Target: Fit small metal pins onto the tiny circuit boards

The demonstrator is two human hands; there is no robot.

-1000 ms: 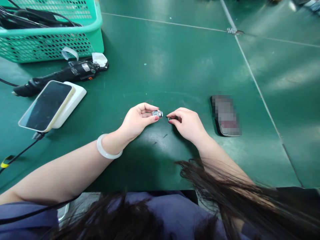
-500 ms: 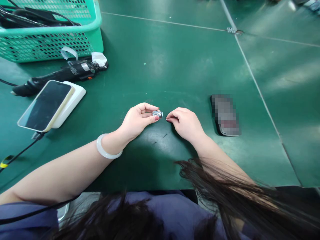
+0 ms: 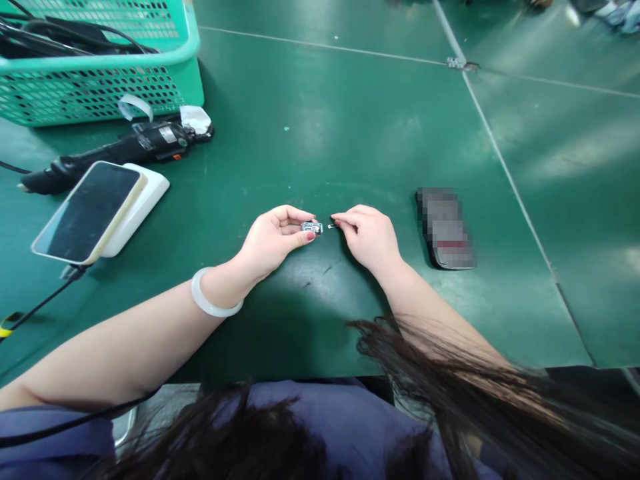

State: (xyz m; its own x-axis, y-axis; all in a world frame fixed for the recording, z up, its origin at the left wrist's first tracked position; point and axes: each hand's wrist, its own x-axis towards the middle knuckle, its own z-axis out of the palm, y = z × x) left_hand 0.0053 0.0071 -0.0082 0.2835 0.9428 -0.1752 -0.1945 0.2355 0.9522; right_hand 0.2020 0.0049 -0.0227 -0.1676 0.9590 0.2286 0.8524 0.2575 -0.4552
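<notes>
Between thumb and fingers, my left hand (image 3: 274,241) pinches a small clear-and-silver part (image 3: 313,228) with dark bits inside; its exact kind is too small to make out. Just to the right, my right hand (image 3: 369,237) holds a tiny slim piece with a pale tip (image 3: 331,226) between thumb and forefinger. A narrow gap separates this tip from the part in my left hand. Both hands are low over the green table (image 3: 310,160). A white bangle (image 3: 213,298) circles my left wrist.
At the left a phone (image 3: 90,210) leans on a white block (image 3: 143,203) with a cable. Behind them lie a black power tool (image 3: 145,143) and a green basket (image 3: 115,90) of black cables. To the right lies a dark, blurred-out device (image 3: 445,230).
My right fingers have shifted slightly up and tilted, so more of the tiny slim piece shows. My left hand keeps its hold on the small part. The whole view has drifted slightly.
</notes>
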